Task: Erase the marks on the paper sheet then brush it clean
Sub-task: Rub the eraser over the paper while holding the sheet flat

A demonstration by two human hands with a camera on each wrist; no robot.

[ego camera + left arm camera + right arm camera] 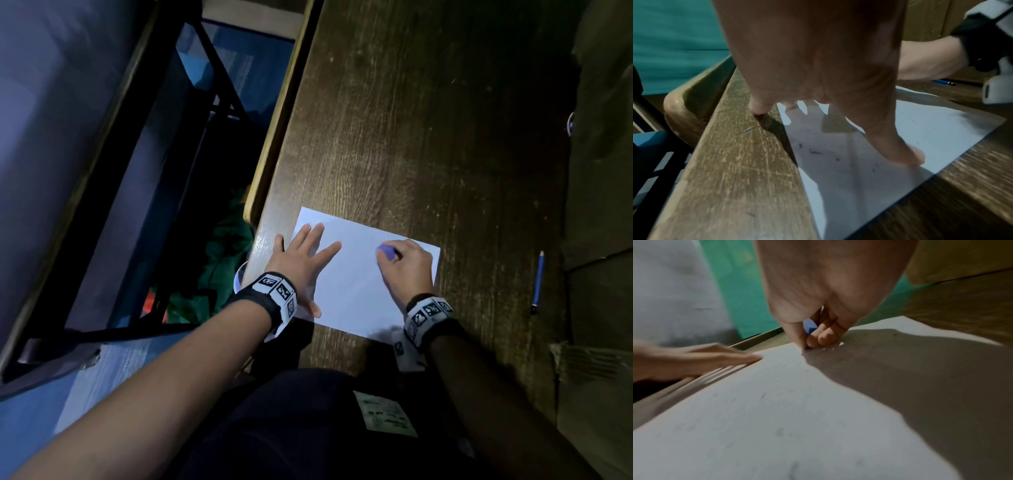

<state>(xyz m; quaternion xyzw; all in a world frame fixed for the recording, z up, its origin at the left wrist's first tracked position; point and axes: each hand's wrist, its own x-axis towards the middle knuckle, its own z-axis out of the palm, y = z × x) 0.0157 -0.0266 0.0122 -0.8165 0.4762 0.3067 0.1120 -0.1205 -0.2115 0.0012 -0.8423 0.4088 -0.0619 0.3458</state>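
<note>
Item 1: paper sheet [356,284], lying at the near left corner of the bench [428,137], its left edge close to the bench's left edge.

Item 2: my left hand [301,263], fingers straight and spread, pressing flat on the sheet's left part; one finger rested off the paper on the wood.

Item 3: my right hand [406,265], fingers curled and clamped on a blue eraser [387,250], its tip on the sheet's far right area.

Item 4: dark crumbs [813,152] scattered on the sheet; no marks could be made out.

Risk, as I judged it: a hard stroke near the sheet's far edge could crease the paper, or slide it if my left hand eased.

Item 5: blue pencil [537,282], right of the sheet, well apart, not obstructing.
</note>
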